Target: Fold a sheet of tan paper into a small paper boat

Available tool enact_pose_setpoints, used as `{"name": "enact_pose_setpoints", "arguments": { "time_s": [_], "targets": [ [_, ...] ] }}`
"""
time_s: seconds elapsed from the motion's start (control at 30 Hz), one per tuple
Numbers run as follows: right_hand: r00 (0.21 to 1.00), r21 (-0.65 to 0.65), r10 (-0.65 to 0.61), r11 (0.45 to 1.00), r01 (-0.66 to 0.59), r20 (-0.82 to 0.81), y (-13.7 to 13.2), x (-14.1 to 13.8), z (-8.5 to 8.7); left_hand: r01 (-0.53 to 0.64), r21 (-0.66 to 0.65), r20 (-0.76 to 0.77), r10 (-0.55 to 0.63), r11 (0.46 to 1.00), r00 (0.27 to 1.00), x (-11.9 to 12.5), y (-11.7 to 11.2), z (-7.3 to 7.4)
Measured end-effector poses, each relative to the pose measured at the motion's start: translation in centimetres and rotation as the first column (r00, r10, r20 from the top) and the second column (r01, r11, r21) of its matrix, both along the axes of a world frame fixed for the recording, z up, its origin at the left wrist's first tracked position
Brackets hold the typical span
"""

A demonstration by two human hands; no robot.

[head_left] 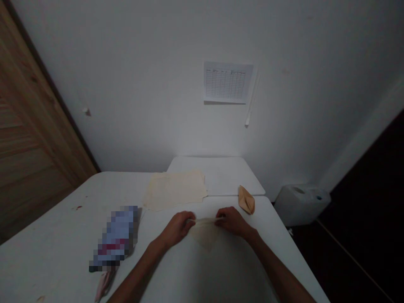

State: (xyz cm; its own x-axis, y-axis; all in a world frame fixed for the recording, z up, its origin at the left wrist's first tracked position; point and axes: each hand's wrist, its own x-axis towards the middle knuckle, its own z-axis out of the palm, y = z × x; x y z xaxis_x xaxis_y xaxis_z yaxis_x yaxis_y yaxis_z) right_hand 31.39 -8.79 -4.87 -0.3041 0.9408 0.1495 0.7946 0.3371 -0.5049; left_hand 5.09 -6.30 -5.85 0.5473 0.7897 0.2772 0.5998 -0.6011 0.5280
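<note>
My left hand (178,227) and my right hand (232,221) rest on the white table (63,235), fingers curled and pinching the two upper corners of a pale cream sheet of paper (205,235) folded to a downward point between them. Both hands press its top edge flat. A stack of cream paper sheets (175,189) lies just beyond my left hand. A folded tan paper shape (246,200) sits beyond my right hand near the table's right edge.
A blurred blue and red object (115,237) lies on the table's left side, with a pinkish item (102,286) below it. A second white table (217,172) abuts the far wall. A printed sheet (227,82) hangs on the wall. A white bin (301,202) stands on the floor at right.
</note>
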Motion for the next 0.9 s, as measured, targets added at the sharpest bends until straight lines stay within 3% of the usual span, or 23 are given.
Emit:
{"name": "enact_pose_setpoints", "arguments": {
  "time_s": [0.13,0.2,0.3,0.4,0.5,0.6,0.73,0.9],
  "targets": [
    [0.997,0.123,-0.065,0.990,0.071,-0.049,-0.3,0.0,1.3,0.032,0.018,0.007,-0.032,0.999,0.999,0.0,0.2,2.4],
    [0.994,0.189,-0.079,0.978,0.091,-0.070,-0.7,0.1,2.1,0.037,0.159,0.022,-0.041,0.987,0.999,0.0,0.2,3.6],
    [0.998,0.334,-0.056,0.940,0.063,-0.032,-1.6,0.3,2.6,0.101,0.400,-0.087,-0.072,0.911,0.994,0.2,-0.6,4.4],
    [0.995,0.402,-0.039,0.915,-0.003,0.096,-2.8,0.6,1.6,0.172,0.471,-0.263,-0.049,0.865,0.964,0.7,-1.9,3.1],
    [0.979,0.355,0.010,0.931,-0.083,0.202,-4.1,0.8,-0.5,0.213,0.420,-0.370,-0.048,0.882,0.928,1.2,-3.5,0.4],
    [0.974,0.277,0.071,0.952,-0.131,0.217,-5.1,1.1,-2.5,0.218,0.379,-0.377,-0.065,0.899,0.924,1.5,-4.6,-1.7],
    [0.987,0.299,0.094,0.945,-0.130,0.133,-5.9,1.6,-3.9,0.176,0.321,-0.301,-0.076,0.931,0.951,1.4,-5.4,-2.1],
    [0.993,0.363,0.096,0.924,-0.117,0.074,-7.0,2.2,-4.2,0.187,0.327,-0.216,-0.120,0.926,0.969,0.4,-5.8,-1.8]
  ]
}}
